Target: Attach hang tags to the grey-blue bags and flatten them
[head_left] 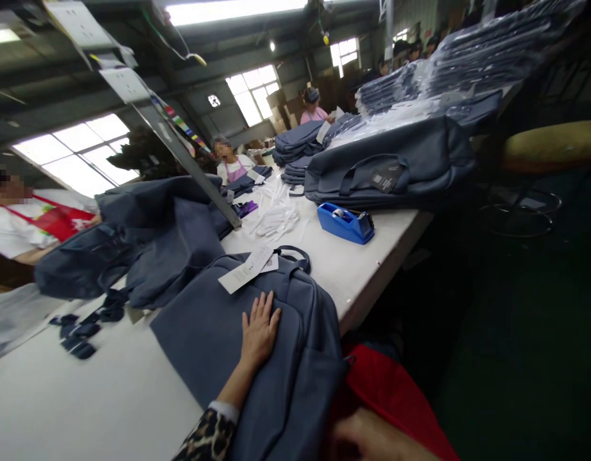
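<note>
The blue bag [213, 326] at the right edge of the bench [372, 253] looks soft and light, best held by its top loop [305, 258], while the left grip [259, 334] lies spread flat on it, holding nothing, and the right grip [362, 432] is too blurry to tell.

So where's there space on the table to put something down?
A big bare patch of white table lies left of the bag under the left hand, nearer than the dark straps. A smaller one sits between that bag, the blue tape dispenser and the table's right edge. Beyond the dispenser, another bag and wrapped stacks crowd it.
</note>
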A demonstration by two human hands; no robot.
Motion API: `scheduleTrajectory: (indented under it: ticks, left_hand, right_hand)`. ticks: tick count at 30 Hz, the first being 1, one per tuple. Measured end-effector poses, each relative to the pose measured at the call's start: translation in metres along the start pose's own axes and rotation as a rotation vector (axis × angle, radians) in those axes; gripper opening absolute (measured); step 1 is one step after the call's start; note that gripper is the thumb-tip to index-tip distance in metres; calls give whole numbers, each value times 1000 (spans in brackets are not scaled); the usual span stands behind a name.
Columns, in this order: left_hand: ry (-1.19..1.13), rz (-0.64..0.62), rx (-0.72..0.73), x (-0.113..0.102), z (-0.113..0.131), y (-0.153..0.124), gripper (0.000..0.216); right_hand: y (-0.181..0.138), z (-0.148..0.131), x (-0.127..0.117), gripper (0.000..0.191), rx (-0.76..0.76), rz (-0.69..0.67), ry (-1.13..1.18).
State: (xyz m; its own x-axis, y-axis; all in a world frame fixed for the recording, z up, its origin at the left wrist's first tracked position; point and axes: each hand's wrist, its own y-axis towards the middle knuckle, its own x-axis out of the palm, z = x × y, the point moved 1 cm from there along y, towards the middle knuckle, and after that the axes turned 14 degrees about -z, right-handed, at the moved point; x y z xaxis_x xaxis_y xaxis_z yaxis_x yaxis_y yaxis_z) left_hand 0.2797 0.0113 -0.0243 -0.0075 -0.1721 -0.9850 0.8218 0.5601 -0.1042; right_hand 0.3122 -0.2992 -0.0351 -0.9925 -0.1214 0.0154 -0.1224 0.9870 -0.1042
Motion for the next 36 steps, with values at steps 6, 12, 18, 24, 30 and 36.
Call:
scheduleTrajectory:
  ticks: [6,12,18,24,30,36]
  left_hand:
    - [2,-3,-4,3,-9,-6,59]
    - [55,-4,9,4,-9,-5,55]
    - [110,-24,20,2,-8,-7,53]
    - [64,-21,0,3,-5,-6,54]
    - [50,-29,-9,2,-5,-5,54]
    - [48,-25,-8,-1,-3,-7,55]
  right_hand:
    - [27,-27,-112,36,-146,566,166]
    - [103,-56,-124,25,-209,363,34]
    - [120,-49,-105,28,-305,366,-156]
    - [117,-27,-122,51,-295,304,-292]
    - [114,-45,-120,42,-321,165,-321]
    - [88,-52,-103,26,-232,201,-294]
